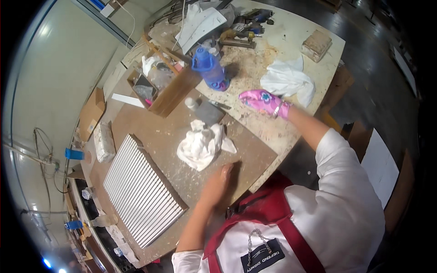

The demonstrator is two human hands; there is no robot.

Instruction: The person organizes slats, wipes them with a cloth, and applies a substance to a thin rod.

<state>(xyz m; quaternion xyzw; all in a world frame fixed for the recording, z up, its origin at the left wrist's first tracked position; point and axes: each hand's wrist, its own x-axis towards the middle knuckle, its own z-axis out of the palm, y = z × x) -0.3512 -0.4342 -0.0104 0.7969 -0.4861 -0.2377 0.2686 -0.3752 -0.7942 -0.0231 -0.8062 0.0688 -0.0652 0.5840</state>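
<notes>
My left hand [221,180], bare, is low over the brown board at the table's near edge. Its fingers are turned away and blurred, so their grip is hidden. Just beyond it lies a crumpled white cloth [200,146], apart from the hand. My right hand [261,102] wears a pink flowered glove, its fingers stretched out to the left above the pale tabletop. Behind its wrist is a second white cloth [289,78]. A stack of white-edged strips or panels [143,191] lies on the board to the left.
A blue water bottle [209,70] stands beside a cardboard box of odds and ends [168,98]. Near them are a grey block [208,113] and a small white bottle [191,104]. Farther back are a nail gun [237,40] and a wrapped bundle [316,44]. A white roll [104,142] lies left.
</notes>
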